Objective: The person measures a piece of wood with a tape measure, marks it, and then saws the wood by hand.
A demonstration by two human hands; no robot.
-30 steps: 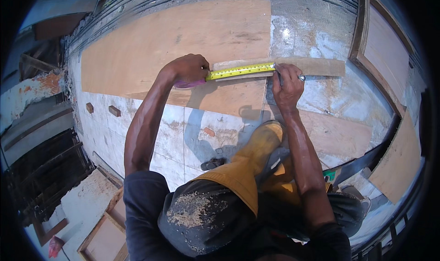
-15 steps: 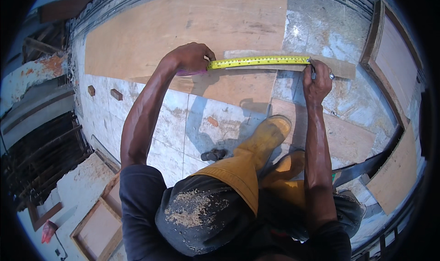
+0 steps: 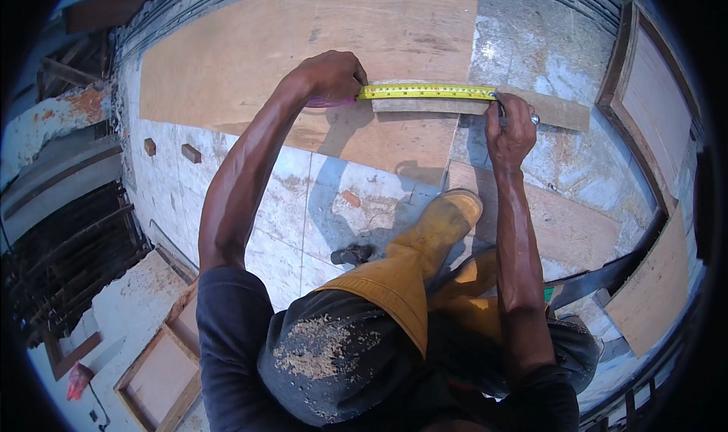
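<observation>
A yellow tape measure [image 3: 426,92] stretches between my two hands, over a narrow wooden strip [image 3: 553,111]. My left hand [image 3: 327,77] is closed round the tape's left end, with a pink-purple edge showing under the palm. Thumb and fingers of my right hand [image 3: 511,129] pinch the tape's other end; a ring shows on one finger. Beneath them lies a large plywood sheet [image 3: 258,61], with the strip resting partly on it and reaching past its right edge. Whether the tape touches the strip cannot be made out.
My yellow boots [image 3: 436,231] stand below the sheet, beside a smaller plywood piece [image 3: 569,212]. Two small wood blocks [image 3: 191,154] lie at left on the pale floor, and a dark object [image 3: 352,255] near my knee. Framed panels [image 3: 656,91] stand at the right.
My left hand has moved right and slightly up, while my right hand has shifted left. The visible stretch of tape is shorter and now sits over the strip's left part.
</observation>
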